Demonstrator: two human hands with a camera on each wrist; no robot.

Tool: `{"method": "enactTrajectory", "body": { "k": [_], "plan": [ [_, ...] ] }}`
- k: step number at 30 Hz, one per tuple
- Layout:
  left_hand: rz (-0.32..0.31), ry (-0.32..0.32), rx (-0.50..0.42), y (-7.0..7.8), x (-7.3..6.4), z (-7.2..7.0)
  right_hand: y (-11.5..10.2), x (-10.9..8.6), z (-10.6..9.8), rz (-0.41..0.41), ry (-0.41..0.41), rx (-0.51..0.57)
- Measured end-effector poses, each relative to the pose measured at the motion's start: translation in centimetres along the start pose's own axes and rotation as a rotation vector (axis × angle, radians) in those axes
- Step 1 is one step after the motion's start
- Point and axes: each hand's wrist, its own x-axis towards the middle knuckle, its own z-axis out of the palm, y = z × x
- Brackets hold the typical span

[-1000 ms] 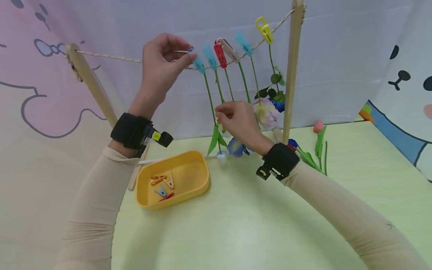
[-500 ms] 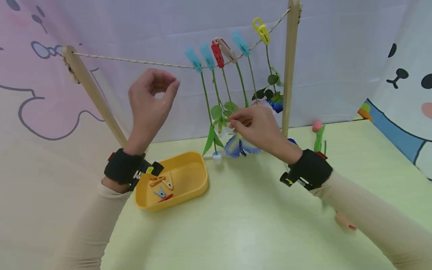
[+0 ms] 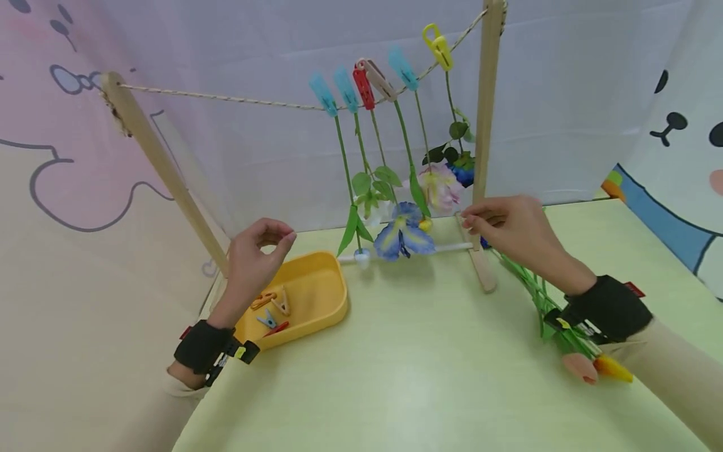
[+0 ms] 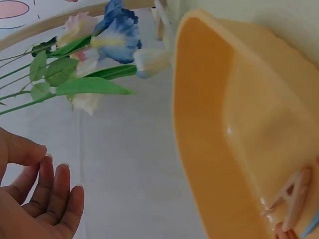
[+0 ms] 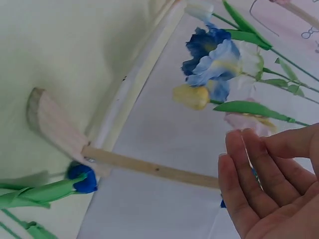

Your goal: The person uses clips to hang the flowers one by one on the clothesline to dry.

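Remotely, I watch pegged flowers [image 3: 403, 233] hang from a rope [image 3: 226, 98], beyond and between the left hand [image 3: 250, 258], near a yellow tray [image 3: 317, 289], and right hand [image 3: 518, 233], by a post [image 3: 486, 113], both empty, fingers loosely bent.

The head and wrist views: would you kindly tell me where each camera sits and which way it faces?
Head: on the person's head, facing forward and down at the rope and hanging flowers; left hand, right hand and sleeves show.
Left wrist: on that wrist, facing the yellow tray and hanging flowers; left hand at lower left.
Right wrist: on that wrist, facing the wooden post and hanging flowers; right hand at lower right.
Shared: both wrist views show the blue flower.
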Motion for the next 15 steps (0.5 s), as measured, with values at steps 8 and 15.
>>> {"method": "enactTrajectory", "body": {
  "k": [8,15],
  "plan": [
    [-0.146,-0.129,0.000,-5.7,-3.0,0.8,4.1,-2.3,-0.8,0.069,-0.041,-0.114],
    [-0.200,-0.222,0.007,-7.4,-4.8,1.1,7.3,-4.6,-1.5,0.076,-0.111,-0.170]
  ]
}}
